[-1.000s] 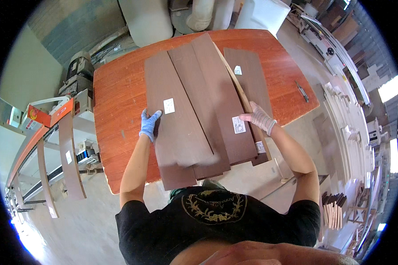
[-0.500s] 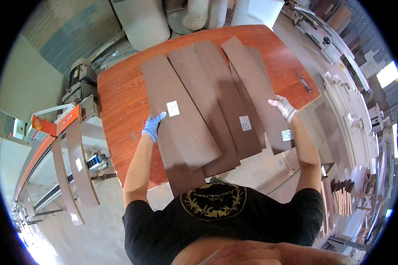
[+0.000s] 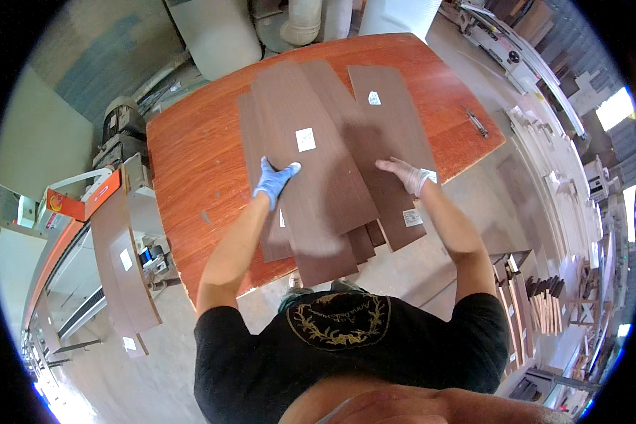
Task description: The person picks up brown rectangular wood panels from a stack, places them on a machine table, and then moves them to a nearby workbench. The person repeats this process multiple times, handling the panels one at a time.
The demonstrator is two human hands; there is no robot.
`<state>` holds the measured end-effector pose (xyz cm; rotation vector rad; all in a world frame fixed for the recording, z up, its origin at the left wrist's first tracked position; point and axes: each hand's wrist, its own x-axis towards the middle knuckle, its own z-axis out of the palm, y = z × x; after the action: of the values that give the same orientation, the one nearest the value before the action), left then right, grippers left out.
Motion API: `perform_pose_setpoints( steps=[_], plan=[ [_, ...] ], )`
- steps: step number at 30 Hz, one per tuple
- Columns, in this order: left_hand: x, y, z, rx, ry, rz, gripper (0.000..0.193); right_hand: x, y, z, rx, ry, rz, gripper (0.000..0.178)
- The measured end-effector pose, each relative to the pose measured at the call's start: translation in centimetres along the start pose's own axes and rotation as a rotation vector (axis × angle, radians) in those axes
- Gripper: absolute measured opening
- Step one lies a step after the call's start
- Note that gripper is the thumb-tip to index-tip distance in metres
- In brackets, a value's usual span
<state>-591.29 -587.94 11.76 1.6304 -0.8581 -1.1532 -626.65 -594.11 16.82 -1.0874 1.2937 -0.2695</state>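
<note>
Topmost board (image 3: 325, 177) now farther right

Woodwkg w/shop, judging by elec. motor (image 3: 122, 120), orange-trimmed m/c (image 3: 104, 192), wood strips (image 3: 546, 313) & brown panels (image 3: 311, 177) on work tbl (image 3: 191, 152).

Brown panels (image 3: 332, 180) with faint lengthwise grain, white labels (image 3: 305, 139); a reddish-brown, streaked table (image 3: 198, 159) — left glove (image 3: 273, 181) blue, right glove (image 3: 407, 175) pale pinkish — and a black shirt (image 3: 431, 339) bearing a gold wreath (image 3: 338, 345).

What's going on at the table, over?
Left hand, blue-gloved, at left edge of top board. Right hand over brown boards, grip unclear. Boards overlap, some jutting past table. Small tool off right, apart from both hands.
</note>
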Motion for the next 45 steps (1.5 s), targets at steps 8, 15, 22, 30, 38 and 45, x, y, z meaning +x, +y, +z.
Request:
perform_pose_setpoints(
  steps=[8, 15, 22, 30, 38, 45],
  plan=[
    [-1.8, 2.3, -1.0, -0.286, -0.101, -0.342, 0.111, -4.7, -2.2, 2.9, 0.097, -0.127, -0.094, 0.073],
    [-4.7, 3.6, 0.4, 0.01, -0.077, -0.35, 0.102, -8.9, 1.3, 2.2, 0.114, 0.015, -0.238, 0.059],
    [-4.8, 2.8, 1.3, -0.059, -0.134, -0.356, 0.114, -13.3, 4.4, -1.1, 0.189, -0.061, -0.347, 0.076],
    [-3.5, -3.8, 2.1, -0.456, -0.254, -0.279, 0.108, -9.8, -0.2, 7.4, 0.115, -0.036, -0.24, 0.094],
    [-12.6, -0.7, 4.4, -0.567, -0.156, -0.187, 0.106, -8.8, 2.2, 10.1, 0.015, -0.204, -0.171, 0.1],
    [-23.7, -5.3, 3.0, -0.701, -0.495, -0.307, 0.075, -18.5, 13.1, 11.3, 0.213, -0.165, -0.32, 0.091]
  ],
)
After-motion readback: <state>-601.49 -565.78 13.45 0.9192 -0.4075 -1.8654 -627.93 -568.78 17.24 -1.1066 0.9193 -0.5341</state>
